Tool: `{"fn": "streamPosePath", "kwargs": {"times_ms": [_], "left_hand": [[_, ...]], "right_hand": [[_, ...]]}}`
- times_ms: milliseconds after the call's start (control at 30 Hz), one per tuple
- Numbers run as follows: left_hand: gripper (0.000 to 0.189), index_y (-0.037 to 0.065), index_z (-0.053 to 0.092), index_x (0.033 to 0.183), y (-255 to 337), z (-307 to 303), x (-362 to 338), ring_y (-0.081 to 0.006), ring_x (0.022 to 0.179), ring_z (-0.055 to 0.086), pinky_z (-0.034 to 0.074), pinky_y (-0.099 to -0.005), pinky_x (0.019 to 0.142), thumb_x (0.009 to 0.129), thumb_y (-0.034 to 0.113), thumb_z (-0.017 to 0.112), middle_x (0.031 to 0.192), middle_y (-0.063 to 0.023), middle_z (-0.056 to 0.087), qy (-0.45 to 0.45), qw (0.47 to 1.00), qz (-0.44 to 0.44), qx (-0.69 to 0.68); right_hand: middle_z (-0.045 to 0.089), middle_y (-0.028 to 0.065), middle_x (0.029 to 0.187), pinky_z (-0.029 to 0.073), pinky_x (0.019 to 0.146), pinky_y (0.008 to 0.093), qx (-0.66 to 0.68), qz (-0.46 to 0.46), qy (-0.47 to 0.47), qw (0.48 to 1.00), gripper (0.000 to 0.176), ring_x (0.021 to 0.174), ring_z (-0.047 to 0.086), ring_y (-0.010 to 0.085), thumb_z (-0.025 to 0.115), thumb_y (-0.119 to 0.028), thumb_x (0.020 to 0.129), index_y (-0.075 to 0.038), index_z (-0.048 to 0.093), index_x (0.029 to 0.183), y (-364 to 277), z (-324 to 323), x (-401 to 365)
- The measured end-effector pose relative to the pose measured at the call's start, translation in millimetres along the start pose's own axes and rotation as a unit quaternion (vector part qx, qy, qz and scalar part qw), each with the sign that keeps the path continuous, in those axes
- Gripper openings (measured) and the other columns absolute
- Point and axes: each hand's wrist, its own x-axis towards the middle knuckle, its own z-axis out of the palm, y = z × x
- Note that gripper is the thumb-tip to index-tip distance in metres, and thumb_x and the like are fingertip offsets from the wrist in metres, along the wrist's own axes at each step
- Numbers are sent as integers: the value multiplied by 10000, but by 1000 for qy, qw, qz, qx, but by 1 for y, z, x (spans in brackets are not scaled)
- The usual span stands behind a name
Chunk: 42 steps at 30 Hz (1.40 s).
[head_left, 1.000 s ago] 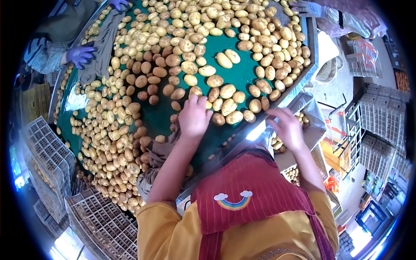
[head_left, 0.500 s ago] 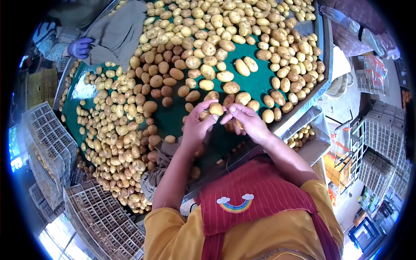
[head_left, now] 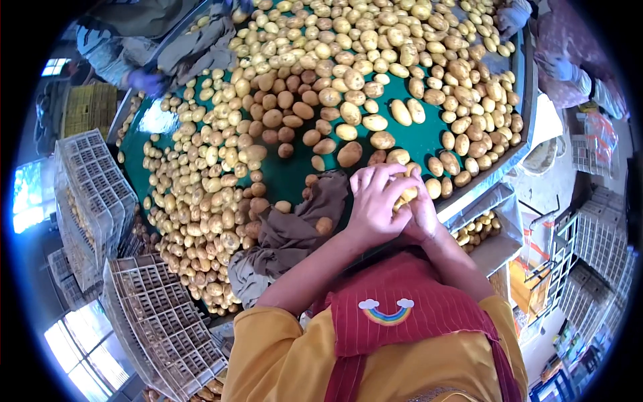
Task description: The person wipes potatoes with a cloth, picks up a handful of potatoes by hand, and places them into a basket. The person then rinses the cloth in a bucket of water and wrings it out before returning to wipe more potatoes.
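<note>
Close together over the near edge of the green sorting table (head_left: 295,175), my two hands meet around some potatoes (head_left: 406,195). My left hand (head_left: 376,204) has its fingers curled over them from the left. From the other side my right hand (head_left: 423,213) closes in, its fingers partly hidden behind the left. How many potatoes are in my hands cannot be made out. Left of my hands lies a crumpled grey-brown cloth (head_left: 295,231), with a potato (head_left: 324,226) on it. A large potato (head_left: 349,154) rests just beyond my left fingers.
Heaps of potatoes (head_left: 201,201) spread over the table. At the far left a co-worker's purple-gloved hand (head_left: 147,84) is beside another grey cloth (head_left: 201,47). A second co-worker's gloved hand (head_left: 514,19) is at far right. Plastic crates (head_left: 161,321) stand at the left edge.
My hands have come together, wrapping potatoes between them, where they were apart before. More of the near cloth shows. The co-worker's cloth at far left has moved away and bunched up. The view has shifted.
</note>
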Motion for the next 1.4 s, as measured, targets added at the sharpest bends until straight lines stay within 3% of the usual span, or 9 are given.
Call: {"fn": "streamPosePath", "kwargs": {"times_ms": [100, 200, 267, 467, 800, 933, 1067, 1233, 1400], "left_hand": [[382, 132, 669, 1109, -17, -15, -3, -317, 1143, 523, 382, -444, 981, 727, 128, 682, 1247, -95, 589, 74, 996, -32, -41], [434, 46, 618, 1176, -71, -34, -18, -332, 1183, 503, 410, -425, 1016, 747, 41, 688, 1217, -144, 581, 145, 982, -109, 44], [480, 41, 569, 1232, -118, -41, -31, -354, 1161, 516, 419, -430, 1006, 771, 39, 703, 1192, -153, 580, 199, 945, -174, 190], [470, 41, 547, 1184, -169, -46, -25, -370, 1086, 520, 436, -452, 960, 766, 56, 761, 1130, -155, 556, 155, 936, -278, 147], [487, 65, 600, 1158, -44, 8, 51, -128, 919, 525, 464, -262, 805, 734, -90, 782, 1130, -47, 478, 114, 977, -63, -172], [535, 43, 595, 1243, -17, 22, 57, -162, 1055, 559, 485, -282, 910, 756, -127, 735, 1255, -87, 456, 43, 983, 1, -179], [483, 80, 678, 1235, 18, 27, 56, -252, 1052, 600, 511, -349, 917, 764, -3, 749, 1136, -108, 581, -41, 971, -36, -234], [433, 80, 660, 1326, 51, 59, 41, -303, 1129, 601, 480, -398, 986, 896, 127, 670, 1233, -142, 629, -177, 963, 136, -152], [635, 68, 453, 1514, 97, 81, 38, -420, 1427, 309, 283, -500, 1159, 912, 162, 631, 1594, -228, 302, -264, 935, 180, -152]], "right_hand": [[599, 142, 1328, 473, 1068, 480, 49, 33, 55, 997, 651, 1240, 590, 308, 414, -605, 1021, -62, 509, 1368, -1, 3, -4], [637, 166, 1243, 583, 825, 614, 85, 72, -64, 992, 552, 1238, 602, 400, 466, -623, 977, -150, 560, 1246, -9, -16, -5], [622, 171, 1253, 606, 808, 576, 107, 72, -75, 989, 525, 1271, 577, 424, 459, -636, 979, -172, 528, 1215, -14, -12, -9], [603, 187, 1253, 606, 792, 567, 112, 59, -65, 990, 552, 1269, 564, 437, 409, -625, 1012, -154, 535, 1271, -19, -10, -21], [539, 269, 1382, 459, 1050, 652, 209, -87, -166, 960, 590, 1373, 443, 503, 430, -554, 1034, -82, 526, 1374, -33, -28, -57], [493, 261, 1440, 428, 1074, 659, 213, -145, -172, 951, 593, 1384, 425, 505, 435, -544, 1031, -82, 522, 1393, -37, -33, -80], [485, 254, 1465, 377, 1135, 625, 212, -185, -162, 946, 588, 1404, 399, 497, 483, -549, 1011, -87, 554, 1368, -38, -33, -94], [464, 179, 1531, 286, 1175, 650, 241, -240, -195, 920, 603, 1387, 460, 421, 480, -556, 1003, -117, 552, 1411, -29, -54, -118], [413, 162, 1568, 300, 1180, 632, 266, -353, -200, 874, 595, 1427, 367, 493, 514, -547, 991, -142, 553, 1425, -27, -77, -175]]}}
